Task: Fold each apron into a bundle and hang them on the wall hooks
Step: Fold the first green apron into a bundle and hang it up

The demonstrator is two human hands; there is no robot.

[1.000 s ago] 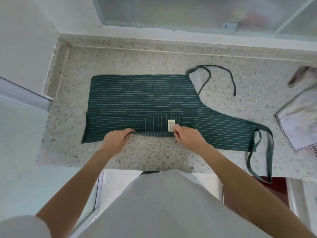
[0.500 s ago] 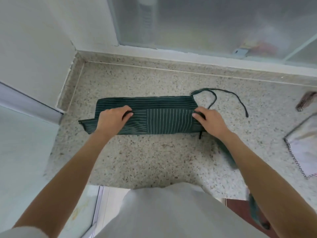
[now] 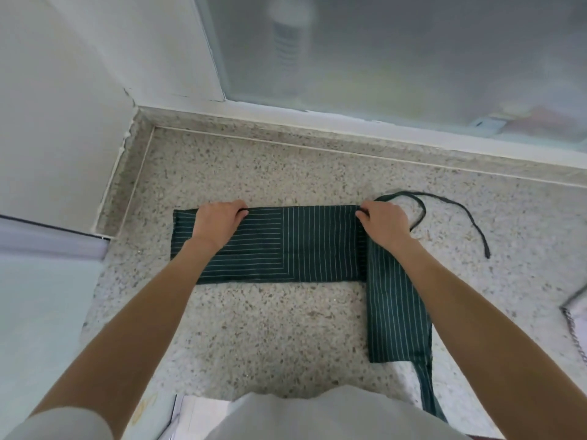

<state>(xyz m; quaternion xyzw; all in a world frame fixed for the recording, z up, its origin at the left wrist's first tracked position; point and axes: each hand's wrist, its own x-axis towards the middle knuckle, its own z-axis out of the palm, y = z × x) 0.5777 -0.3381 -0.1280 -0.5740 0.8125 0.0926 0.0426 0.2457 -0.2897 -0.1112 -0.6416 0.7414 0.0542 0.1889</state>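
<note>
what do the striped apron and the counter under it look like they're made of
Apron: looks like matte woven cloth, likely cotton or a blend; dark green with thin pale stripes, it folds flat and creases softly.
Counter: looks like terrazzo or speckled stone, beige with dark flecks and a dull sheen; which one can't be told.

1 dark green striped apron (image 3: pixel 286 246) on 1 speckled counter (image 3: pixel 270 328); 2 hands on it: left hand (image 3: pixel 217 222), right hand (image 3: pixel 386 225); 1 loose tie string (image 3: pixel 457 214); 1 pale cloth (image 3: pixel 576 315) at rt edge, partly cut off; 1 frosted window (image 3: pixel 397 58)
</note>
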